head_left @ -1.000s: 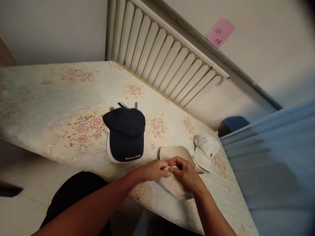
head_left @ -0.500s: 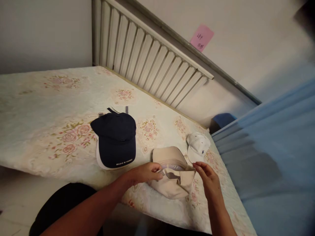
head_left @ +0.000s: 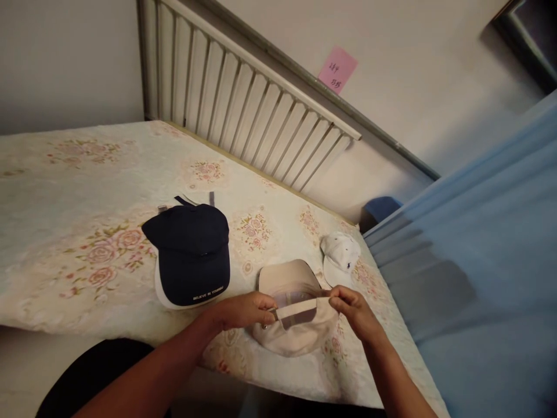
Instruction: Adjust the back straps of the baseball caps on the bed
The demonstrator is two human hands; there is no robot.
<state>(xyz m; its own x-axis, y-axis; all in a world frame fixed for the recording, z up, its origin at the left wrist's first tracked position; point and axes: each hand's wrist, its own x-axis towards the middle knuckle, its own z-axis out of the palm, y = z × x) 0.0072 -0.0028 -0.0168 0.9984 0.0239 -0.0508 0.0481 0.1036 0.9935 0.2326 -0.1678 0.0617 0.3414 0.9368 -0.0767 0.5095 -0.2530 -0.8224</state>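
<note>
A beige baseball cap (head_left: 296,337) lies near the bed's front edge, its brim pointing away from me and its back strap (head_left: 298,310) toward me. My left hand (head_left: 250,309) pinches the cap at the left end of the strap. On the other side, my right hand (head_left: 351,309) grips the strap's right end between thumb and fingers. The strap stretches straight between both hands over the cap's rear opening. To the left rests a dark navy cap (head_left: 191,249) with lettering on its brim. Beyond my right hand sits a white cap (head_left: 342,252) with a small dark logo.
The caps lie on a bed with a floral cover (head_left: 100,191). A white radiator (head_left: 243,104) runs along the wall behind, under a pink note (head_left: 337,69). Blue curtain (head_left: 478,261) hangs at the right, near a blue object (head_left: 382,209). A black round shape (head_left: 96,377) is at lower left.
The beige cap's strap, slack and folded before, is now drawn straight between my hands. My right hand has shifted its hold along the strap. The view has turned slightly right.
</note>
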